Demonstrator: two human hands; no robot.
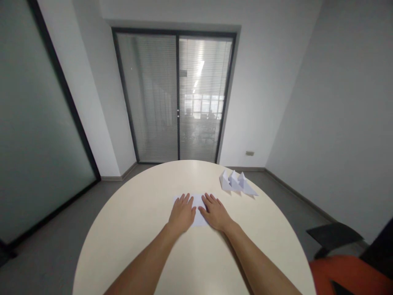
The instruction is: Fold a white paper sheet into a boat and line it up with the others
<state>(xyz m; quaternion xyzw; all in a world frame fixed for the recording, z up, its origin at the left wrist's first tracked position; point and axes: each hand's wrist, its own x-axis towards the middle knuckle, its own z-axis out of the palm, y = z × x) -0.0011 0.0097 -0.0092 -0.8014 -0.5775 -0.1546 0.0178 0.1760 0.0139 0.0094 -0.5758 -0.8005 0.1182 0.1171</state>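
A white sheet of paper [199,220] lies flat on the round cream table [135,229] in front of me. My left hand [182,213] rests palm down on its left part, fingers stretched out and pointing away from me. On the right part lies my right hand [216,212], also flat with the fingers extended. Both thumbs point inward, with a strip of paper showing between them. Much of the sheet is hidden under the hands. Farther back to the right, several folded white paper pieces [236,182] with pointed tips stand close together.
A red chair [353,274] with a black armrest [334,235] is beside the table at the lower right. Beyond the table's far edge is a glass partition with blinds [175,98]. A frosted glass panel [39,114] stands to the left.
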